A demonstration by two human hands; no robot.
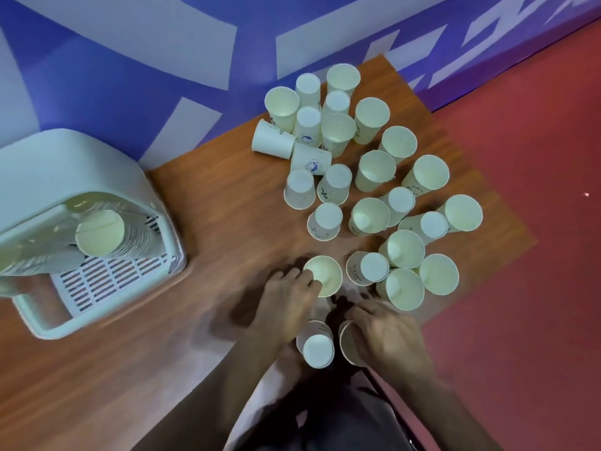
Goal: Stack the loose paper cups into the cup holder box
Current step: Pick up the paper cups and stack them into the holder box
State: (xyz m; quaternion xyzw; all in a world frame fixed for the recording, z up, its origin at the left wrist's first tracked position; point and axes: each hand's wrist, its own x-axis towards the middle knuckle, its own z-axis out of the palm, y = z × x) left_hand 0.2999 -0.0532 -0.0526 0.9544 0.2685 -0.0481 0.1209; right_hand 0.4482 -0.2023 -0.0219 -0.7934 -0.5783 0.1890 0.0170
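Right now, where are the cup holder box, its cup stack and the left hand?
cup holder box point(65, 164): head view, outer wall
cup stack point(99, 234): head view, top mouth
left hand point(286, 307): head view, knuckles

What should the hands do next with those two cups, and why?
Probably lift the open cup that the left hand pinches by its rim and nest it into the second cup under the right hand; blur hides that grip. Many loose cups remain, and nested ones travel together to the cup holder box, where a stack already lies.
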